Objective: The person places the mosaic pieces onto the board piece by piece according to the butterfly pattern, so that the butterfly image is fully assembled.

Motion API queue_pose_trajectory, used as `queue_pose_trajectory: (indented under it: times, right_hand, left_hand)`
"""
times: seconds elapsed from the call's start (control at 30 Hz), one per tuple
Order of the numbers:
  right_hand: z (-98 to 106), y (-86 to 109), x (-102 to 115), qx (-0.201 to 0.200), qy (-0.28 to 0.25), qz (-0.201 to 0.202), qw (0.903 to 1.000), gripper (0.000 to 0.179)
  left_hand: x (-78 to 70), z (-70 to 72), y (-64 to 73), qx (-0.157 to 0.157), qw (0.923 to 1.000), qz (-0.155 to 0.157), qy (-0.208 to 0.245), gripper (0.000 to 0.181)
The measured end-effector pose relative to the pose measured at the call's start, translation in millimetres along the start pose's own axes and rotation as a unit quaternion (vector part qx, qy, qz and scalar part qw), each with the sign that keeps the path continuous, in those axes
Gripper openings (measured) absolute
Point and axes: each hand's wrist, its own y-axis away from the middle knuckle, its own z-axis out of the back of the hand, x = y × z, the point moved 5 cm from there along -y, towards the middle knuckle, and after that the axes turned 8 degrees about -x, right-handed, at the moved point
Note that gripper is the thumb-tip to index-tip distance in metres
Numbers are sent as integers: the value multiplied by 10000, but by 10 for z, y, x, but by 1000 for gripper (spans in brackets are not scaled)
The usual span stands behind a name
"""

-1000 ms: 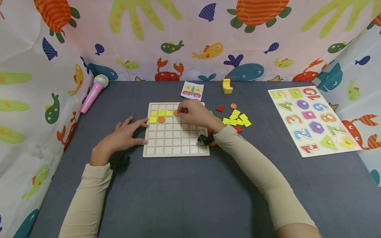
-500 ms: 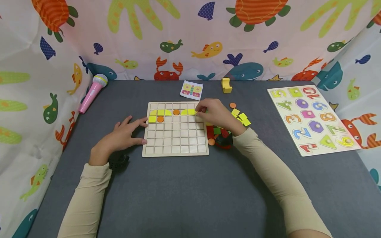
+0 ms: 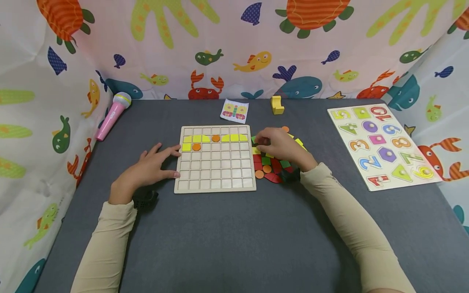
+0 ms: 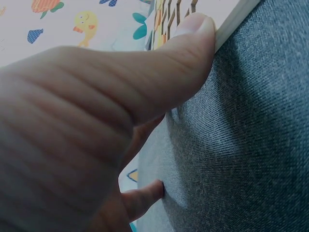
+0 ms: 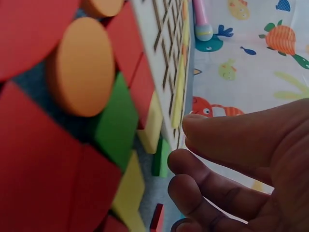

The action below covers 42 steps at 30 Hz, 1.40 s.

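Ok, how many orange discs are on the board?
2: one disc in the row of yellow pieces, a second disc one row nearer, beside a yellow square. None looks hidden.

Grey tabletop point(image 3: 227, 236), wooden grid board point(image 3: 215, 165) on it; left of the board, pink microphone point(image 3: 111, 118); behind it, picture card point(image 3: 234, 111), and, rightward, yellow block point(image 3: 277, 106); just right of it, coloured pieces point(image 3: 266, 161); farther right, number puzzle point(image 3: 389, 141)
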Motion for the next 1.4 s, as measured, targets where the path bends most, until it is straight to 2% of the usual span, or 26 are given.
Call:
queue_pose_trajectory:
  times: [0.33, 0.57, 0.73, 1.0, 1.2, 1.4]
  right_hand:
    - [-84, 32, -73, 250, 137, 186, 9994, 19]
    - [-95, 42, -42, 212, 83, 50, 9997, 13]
    - [-87, 50, -32, 194, -70, -152, 9997, 11]
    - [-10, 48, -36, -142, -399, -338, 9985, 4]
    - [41, -37, 54, -311, -427, -194, 9984, 4]
    - [-21, -200, 193, -447, -586, -31, 9973, 5]
  left_hand:
    - [-12, 2, 5, -4, 10000, -18, -1, 78]
    - [-25, 11, 24, -29, 10000, 16, 1, 84]
    - [-30, 17, 29, -29, 10000, 19, 18, 81]
    - [-42, 21, 24, -38, 10000, 37, -24, 78]
    - [-21, 3, 10, -47, 10000, 26, -73, 78]
    - [6, 4, -2, -28, 10000, 55, -77, 78]
